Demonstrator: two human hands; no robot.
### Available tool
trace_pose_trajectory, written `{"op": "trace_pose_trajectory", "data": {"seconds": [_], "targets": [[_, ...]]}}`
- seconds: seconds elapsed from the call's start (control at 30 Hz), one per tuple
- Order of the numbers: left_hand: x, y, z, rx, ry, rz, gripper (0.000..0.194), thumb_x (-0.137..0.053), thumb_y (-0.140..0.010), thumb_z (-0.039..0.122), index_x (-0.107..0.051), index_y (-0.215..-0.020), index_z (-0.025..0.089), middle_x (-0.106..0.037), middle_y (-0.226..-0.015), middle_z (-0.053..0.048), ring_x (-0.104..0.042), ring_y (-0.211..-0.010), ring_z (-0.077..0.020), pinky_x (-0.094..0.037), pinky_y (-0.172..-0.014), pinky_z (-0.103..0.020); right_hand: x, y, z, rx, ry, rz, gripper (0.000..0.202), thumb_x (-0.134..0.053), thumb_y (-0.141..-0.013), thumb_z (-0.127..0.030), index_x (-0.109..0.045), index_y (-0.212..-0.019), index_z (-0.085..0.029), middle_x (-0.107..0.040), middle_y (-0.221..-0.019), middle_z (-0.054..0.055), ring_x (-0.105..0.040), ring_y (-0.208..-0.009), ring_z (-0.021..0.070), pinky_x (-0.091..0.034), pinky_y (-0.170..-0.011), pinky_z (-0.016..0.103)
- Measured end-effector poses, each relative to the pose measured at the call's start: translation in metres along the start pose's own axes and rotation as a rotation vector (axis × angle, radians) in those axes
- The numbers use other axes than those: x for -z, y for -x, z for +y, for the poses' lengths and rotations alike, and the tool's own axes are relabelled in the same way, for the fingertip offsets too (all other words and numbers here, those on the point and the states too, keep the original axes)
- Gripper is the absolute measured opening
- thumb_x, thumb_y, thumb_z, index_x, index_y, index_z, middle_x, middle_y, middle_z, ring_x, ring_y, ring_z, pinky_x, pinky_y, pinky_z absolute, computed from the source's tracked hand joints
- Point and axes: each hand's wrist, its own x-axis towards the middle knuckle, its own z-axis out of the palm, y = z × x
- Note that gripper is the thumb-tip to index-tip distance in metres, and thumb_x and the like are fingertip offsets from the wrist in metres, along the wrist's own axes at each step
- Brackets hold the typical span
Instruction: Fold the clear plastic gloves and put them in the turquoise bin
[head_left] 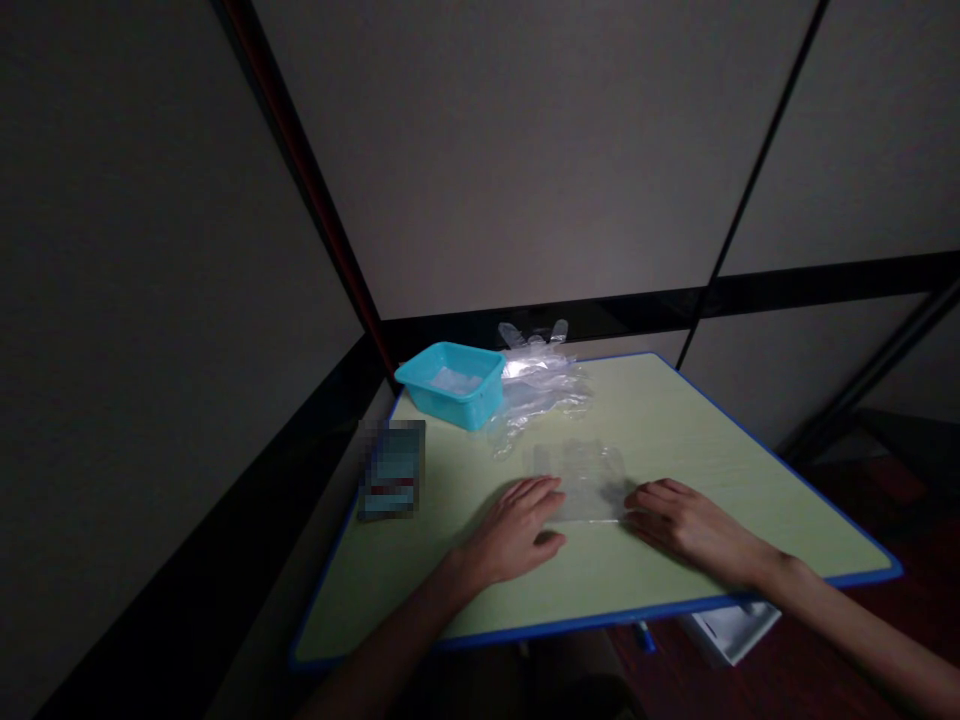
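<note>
Standing far left, the turquoise plastic basin [444,402] adjoins piled clear gloves [544,375], which a nudge could send off the table [720,480]. Our left hand [517,530], fingers loosely spread, meets the left edge of a flat clear glove [589,485] between our hands; our right hand [679,525] bends at its right, pinching or not, we cannot tell. Uneven tugging could tear it.

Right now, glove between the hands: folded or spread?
Spread: the clear glove lies flat on the table, its straight cuff edge and finger outlines showing.
</note>
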Motion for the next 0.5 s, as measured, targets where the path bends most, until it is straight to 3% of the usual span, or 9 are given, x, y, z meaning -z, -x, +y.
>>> {"op": "trace_pose_trajectory", "data": {"seconds": [0.13, 0.3, 0.5], "targets": [[-0.007, -0.001, -0.002, 0.026, -0.032, 0.008, 0.040, -0.058, -0.074, 0.026, -0.050, -0.111, 0.018, -0.049, -0.123, -0.006, -0.044, -0.112, -0.0197, -0.032, -0.096, -0.032, -0.017, -0.003, -0.001, 0.042, 0.146, 0.097, 0.026, -0.035, -0.089, -0.016, -0.059, -0.077, -0.017, -0.060, -0.080, 0.004, -0.053, -0.072, 0.0164, -0.039, -0.066, 0.032], [-0.010, -0.001, -0.003, 0.050, -0.039, 0.035, 0.036, -0.058, -0.073, 0.025, -0.051, -0.108, 0.018, -0.050, -0.121, -0.006, -0.046, -0.108, -0.0197, -0.035, -0.094, -0.032, -0.020, -0.004, 0.000, 0.015, 0.194, 0.081, 0.024, -0.037, -0.087, -0.012, -0.056, -0.074, -0.017, -0.059, -0.076, 0.004, -0.054, -0.072, 0.0173, -0.041, -0.064, 0.032], [-0.014, -0.002, -0.005, 0.057, 0.002, 0.080, 0.034, -0.059, -0.073, 0.023, -0.052, -0.106, 0.020, -0.052, -0.117, -0.005, -0.047, -0.107, -0.0191, -0.035, -0.094, -0.032, -0.016, -0.001, -0.004, -0.095, -0.061, 0.069, 0.017, -0.036, -0.085, -0.013, -0.053, -0.090, -0.015, -0.059, -0.100, 0.011, -0.058, -0.079, 0.0178, -0.049, -0.067, 0.031]]}}
